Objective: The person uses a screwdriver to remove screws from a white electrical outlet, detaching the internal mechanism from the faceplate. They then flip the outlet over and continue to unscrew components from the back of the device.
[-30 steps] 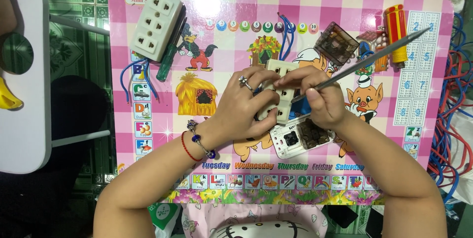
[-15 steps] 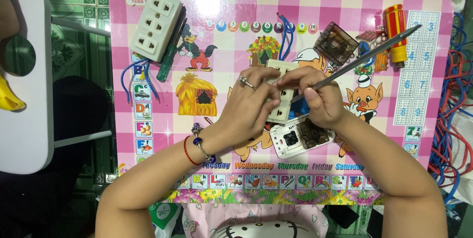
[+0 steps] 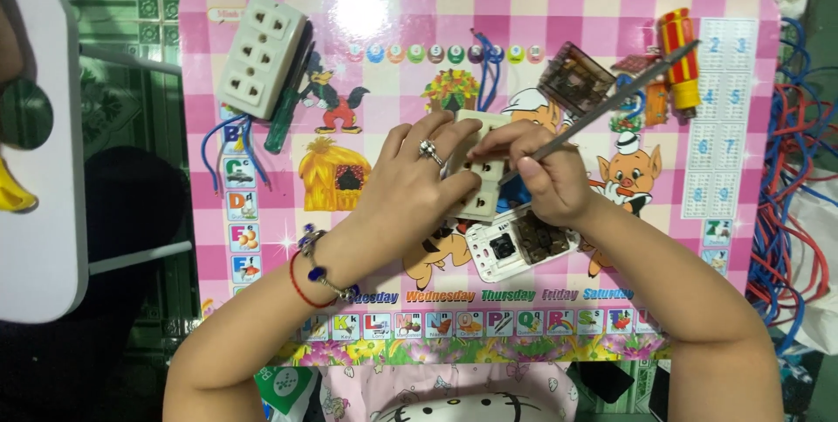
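My left hand [image 3: 412, 185], with a ring and beaded bracelets, grips a cream socket cover plate [image 3: 478, 171] at the middle of the pink cartoon table [image 3: 611, 12]. My right hand [image 3: 543, 176] holds a long grey metal tool [image 3: 611, 108] that slants up to the right, its lower end at the plate. Just below my hands lies an open white socket base [image 3: 515, 247] with dark parts inside.
A white multi-socket block [image 3: 260, 54] with a green screwdriver [image 3: 290, 99] and blue wires lies at the upper left. A brown clear part [image 3: 576, 78] and a red-yellow tool [image 3: 679, 57] lie upper right. Red and blue wires [image 3: 786, 178] pile beyond the right edge.
Both hands have shifted slightly on the cover plate, and the grey tool's far end has tilted a little; the open socket base stays put.
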